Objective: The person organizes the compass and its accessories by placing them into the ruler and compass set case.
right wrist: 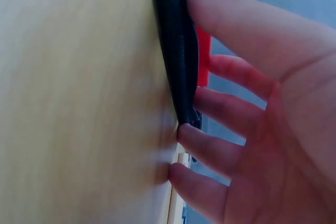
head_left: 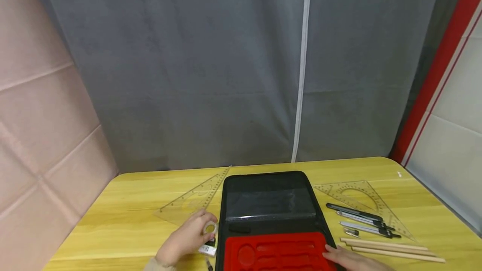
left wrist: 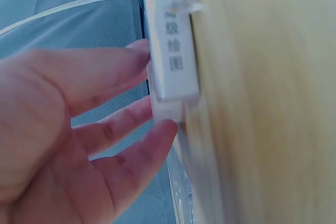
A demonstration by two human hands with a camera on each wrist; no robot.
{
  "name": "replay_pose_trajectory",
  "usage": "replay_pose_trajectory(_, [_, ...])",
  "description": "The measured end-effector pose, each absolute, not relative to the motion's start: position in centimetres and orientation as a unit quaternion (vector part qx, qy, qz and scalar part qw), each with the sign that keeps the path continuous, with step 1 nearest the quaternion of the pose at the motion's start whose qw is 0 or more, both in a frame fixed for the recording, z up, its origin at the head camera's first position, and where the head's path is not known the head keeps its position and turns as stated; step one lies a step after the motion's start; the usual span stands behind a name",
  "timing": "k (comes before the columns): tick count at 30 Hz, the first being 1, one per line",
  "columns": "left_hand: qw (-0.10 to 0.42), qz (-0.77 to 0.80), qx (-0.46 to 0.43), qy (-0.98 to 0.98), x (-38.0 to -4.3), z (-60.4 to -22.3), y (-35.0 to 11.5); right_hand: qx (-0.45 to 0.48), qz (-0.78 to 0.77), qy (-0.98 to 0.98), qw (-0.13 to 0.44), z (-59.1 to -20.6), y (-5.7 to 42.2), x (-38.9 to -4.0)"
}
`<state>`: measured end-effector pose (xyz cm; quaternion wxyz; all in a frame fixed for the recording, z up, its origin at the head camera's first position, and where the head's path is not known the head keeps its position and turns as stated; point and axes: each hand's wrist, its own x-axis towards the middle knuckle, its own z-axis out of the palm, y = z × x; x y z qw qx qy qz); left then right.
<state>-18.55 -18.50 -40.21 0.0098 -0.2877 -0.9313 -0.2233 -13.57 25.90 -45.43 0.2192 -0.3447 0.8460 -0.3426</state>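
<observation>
My left hand curls its thumb and fingers round a small white ring, like a tape roll, flat on the table left of the case. Just below it lies a white eraser with printed characters, beside a small black piece. A black zip case lies unfolded, with a red moulded tray in its near half; the visible hollows hold nothing. My right hand rests on the right edge of case and tray, fingers fairly straight in the right wrist view.
A clear set square lies left of the case, another right. Right of the case lie a black knife-like tool, two compasses, a small metal-and-black piece and wooden sticks. Grey curtain hangs behind.
</observation>
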Motion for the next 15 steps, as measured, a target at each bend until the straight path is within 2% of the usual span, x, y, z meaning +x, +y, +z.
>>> replay_pose_trajectory(8, [0.017,-0.217,-0.29,-0.932,-18.41,-40.32,-18.17,-0.301,-0.347,0.857,0.233,-45.39,25.84,-13.12])
replay_pose_trajectory(15, [0.031,-0.215,-0.291,-0.932,-18.29,-40.17,-18.14,-0.324,-0.355,0.843,0.24,-45.28,25.96,-13.2])
